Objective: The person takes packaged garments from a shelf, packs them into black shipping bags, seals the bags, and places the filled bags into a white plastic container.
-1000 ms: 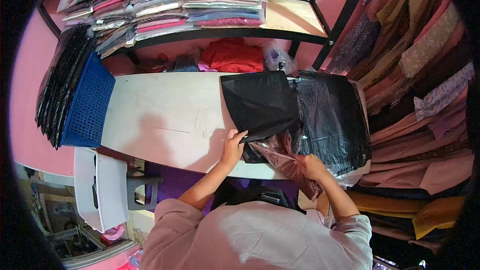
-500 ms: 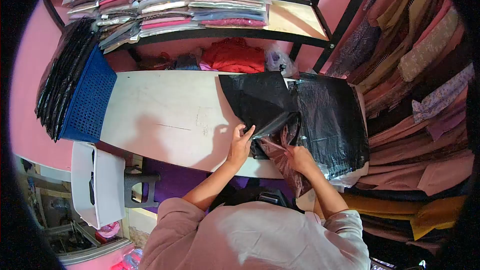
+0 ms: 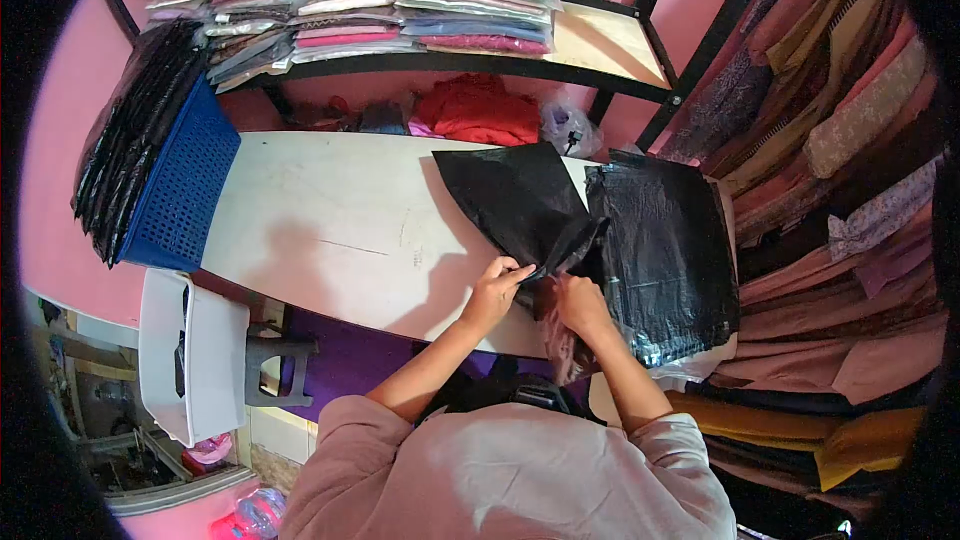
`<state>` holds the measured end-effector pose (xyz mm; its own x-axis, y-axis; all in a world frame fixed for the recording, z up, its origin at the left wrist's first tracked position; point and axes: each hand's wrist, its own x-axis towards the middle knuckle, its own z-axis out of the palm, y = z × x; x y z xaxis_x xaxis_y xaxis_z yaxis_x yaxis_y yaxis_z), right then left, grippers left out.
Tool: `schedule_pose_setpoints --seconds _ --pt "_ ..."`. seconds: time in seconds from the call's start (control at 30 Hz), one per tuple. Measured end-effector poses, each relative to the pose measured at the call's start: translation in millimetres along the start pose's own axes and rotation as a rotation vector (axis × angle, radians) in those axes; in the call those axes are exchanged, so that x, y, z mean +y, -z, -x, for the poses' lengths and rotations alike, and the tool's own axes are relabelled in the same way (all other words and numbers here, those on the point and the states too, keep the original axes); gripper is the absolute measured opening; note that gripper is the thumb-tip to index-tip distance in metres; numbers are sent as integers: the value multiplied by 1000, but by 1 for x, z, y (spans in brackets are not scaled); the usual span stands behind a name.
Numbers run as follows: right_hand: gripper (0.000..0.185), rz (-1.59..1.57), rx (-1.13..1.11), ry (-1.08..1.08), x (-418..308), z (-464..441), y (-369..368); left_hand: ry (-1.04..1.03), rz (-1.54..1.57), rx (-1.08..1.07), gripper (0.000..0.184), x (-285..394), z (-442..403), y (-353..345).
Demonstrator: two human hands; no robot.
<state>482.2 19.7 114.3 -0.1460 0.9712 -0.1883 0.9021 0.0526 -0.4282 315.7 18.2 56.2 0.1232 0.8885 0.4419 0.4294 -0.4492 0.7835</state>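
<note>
A black plastic bag (image 3: 510, 190) lies over the table, its near end bunched up between my hands. My left hand (image 3: 494, 292) is closed on the bag's near edge, thumb and fingers pinched together. Just to its right, my right hand (image 3: 583, 306) is closed round a brownish-pink bundle in clear plastic (image 3: 563, 348), held at the bunched end of the bag. The bundle's lower part hangs over the table's front edge. Whether its upper part is inside the bag is hidden by my hands and the folds. A stack of flat black plastic bags (image 3: 668, 255) lies right beside my right hand.
The white table (image 3: 290, 190) reaches left to a blue basket (image 3: 178, 190) of black packages. Behind is a shelf with folded clothes in clear bags (image 3: 480, 10). Clothes (image 3: 840, 250) hang along the right. A white bin (image 3: 215, 360) and a dark stool (image 3: 285, 365) stand front left.
My hands have come closer together at the bag's near end. My left hand has closed on the edge, and my right hand has moved left and up with the wrapped bundle.
</note>
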Motion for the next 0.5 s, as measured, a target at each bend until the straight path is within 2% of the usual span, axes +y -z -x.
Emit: schedule_pose_setpoints --seconds 0.13,0.17,0.2,0.27,0.3,0.4,0.43,0.47,0.5 --pt "25 -76 -6 24 -10 -22 -14 -2 64 76 29 -14 0 16" --pt "47 -154 1 107 7 -33 -33 32 -4 90 28 -18 2 22" --pt "47 -156 4 106 13 -35 -44 64 -72 105 27 -23 4 28" --pt "75 -296 137 111 18 -34 -53 136 -107 90 26 -34 14 34" --pt "96 -310 -58 -22 21 -37 -49 212 -140 74 25 -38 18 36" --pt "94 -188 14 -41 22 -35 -46 212 -216 104 22 -47 22 38" --pt "86 -172 25 -56 20 -36 -45 302 -214 42 30 -50 23 39" --pt "86 -172 24 -59 22 -38 -51 303 -213 38 30 -45 19 39" --pt "82 -243 132 21 24 -41 -58 279 -346 4 37 -34 12 41"
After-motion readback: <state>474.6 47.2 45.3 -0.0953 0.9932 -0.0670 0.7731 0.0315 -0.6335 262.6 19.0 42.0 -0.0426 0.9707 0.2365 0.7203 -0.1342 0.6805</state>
